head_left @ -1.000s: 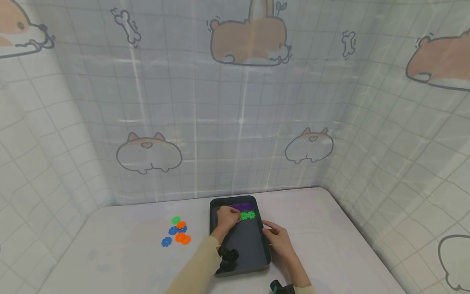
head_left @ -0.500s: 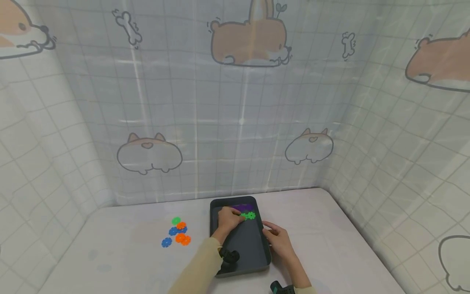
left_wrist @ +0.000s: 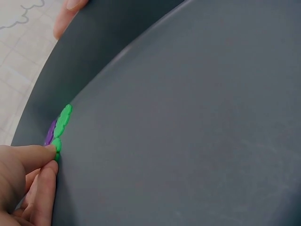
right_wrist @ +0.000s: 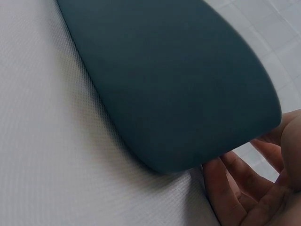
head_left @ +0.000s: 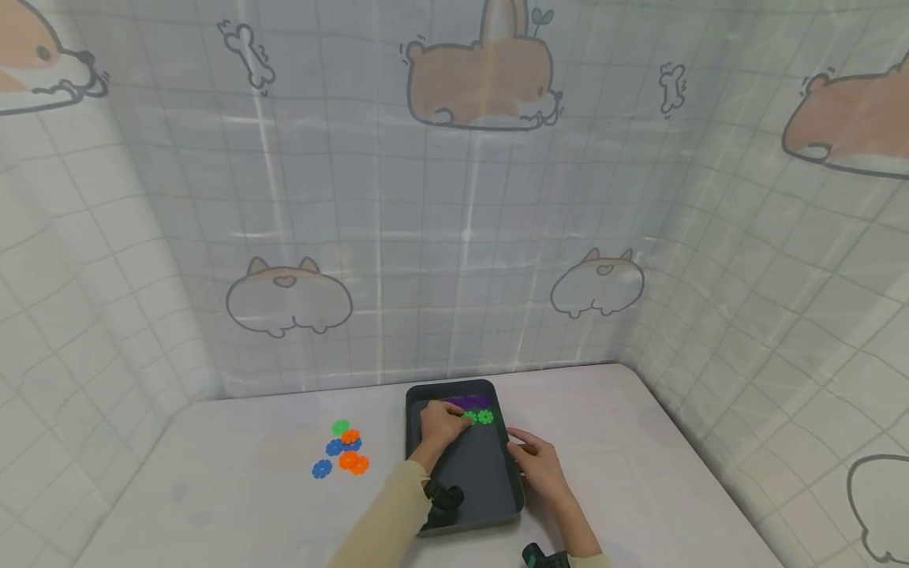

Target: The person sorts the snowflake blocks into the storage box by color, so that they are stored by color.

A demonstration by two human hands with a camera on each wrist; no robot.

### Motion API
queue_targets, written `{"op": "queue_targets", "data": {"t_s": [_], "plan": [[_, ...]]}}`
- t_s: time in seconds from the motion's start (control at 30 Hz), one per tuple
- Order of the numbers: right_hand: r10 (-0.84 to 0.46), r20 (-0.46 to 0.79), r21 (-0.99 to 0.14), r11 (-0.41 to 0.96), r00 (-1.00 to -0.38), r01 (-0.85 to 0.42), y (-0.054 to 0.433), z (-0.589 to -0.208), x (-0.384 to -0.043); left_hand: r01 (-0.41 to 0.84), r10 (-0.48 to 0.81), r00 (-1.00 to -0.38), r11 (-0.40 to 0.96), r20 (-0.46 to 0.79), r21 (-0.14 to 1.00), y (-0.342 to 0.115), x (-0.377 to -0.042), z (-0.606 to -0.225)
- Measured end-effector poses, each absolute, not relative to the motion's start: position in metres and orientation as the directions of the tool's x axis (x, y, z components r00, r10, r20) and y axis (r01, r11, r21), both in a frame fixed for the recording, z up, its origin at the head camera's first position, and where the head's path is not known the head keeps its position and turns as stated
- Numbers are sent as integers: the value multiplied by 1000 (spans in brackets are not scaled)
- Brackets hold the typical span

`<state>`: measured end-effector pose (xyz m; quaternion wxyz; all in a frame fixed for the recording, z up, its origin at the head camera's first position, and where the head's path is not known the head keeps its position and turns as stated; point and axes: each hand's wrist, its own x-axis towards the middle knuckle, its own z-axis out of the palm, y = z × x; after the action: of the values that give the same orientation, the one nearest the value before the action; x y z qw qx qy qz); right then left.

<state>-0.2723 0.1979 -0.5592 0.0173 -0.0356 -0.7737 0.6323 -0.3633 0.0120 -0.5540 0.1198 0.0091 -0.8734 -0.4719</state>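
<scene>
In the head view my left hand (head_left: 442, 424) is inside the dark grey tray (head_left: 472, 481), near its far end. Its thumb and fingers pinch a green flower-shaped plastic disc (left_wrist: 57, 145), partly hidden by the fingertips. Another green flower disc (head_left: 485, 416) lies just right of it, edge against edge. Behind them, purple discs (head_left: 474, 401) line the tray's far end, partly covered by the hand. My right hand (head_left: 540, 460) holds the tray's right side, fingers low against the outer wall (right_wrist: 178, 94) and thumb near the rim.
Left of the tray, loose flower discs lie on the white-covered table (head_left: 241, 473): a green disc (head_left: 341, 427), several orange discs (head_left: 349, 460) and several blue discs (head_left: 322, 468). A curtain printed with cartoon dogs (head_left: 465, 237) hangs behind and along both sides.
My left fingertips have shifted slightly right over the nearer green disc, then back a little to the left. The right hand and tray stay in place.
</scene>
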Motion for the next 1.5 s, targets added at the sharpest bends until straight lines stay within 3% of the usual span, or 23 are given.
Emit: {"op": "queue_targets", "data": {"t_s": [0.23,0.5,0.73,1.0,1.23,1.5], "plan": [[88,-24,-979,200,-996,42,195,-559,-271,106,-125,-971,543,204,833,9,-361,-552],[78,-18,-979,202,-997,33,197,-559,-272,44,28,-999,210,39,977,-10,-366,-533],[93,-33,-977,207,-995,51,195,-563,-272,144,80,-989,250,127,958,-58,-359,-491],[107,-16,-976,215,-994,39,198,-565,-273,164,48,-986,396,158,903,-121,-348,-474],[114,-21,-976,211,-993,45,198,-564,-271,166,38,-984,548,174,820,-167,-343,-481],[108,-23,-975,216,-994,46,196,-563,-270,56,-38,-994,650,106,757,-209,-337,-507]]}}
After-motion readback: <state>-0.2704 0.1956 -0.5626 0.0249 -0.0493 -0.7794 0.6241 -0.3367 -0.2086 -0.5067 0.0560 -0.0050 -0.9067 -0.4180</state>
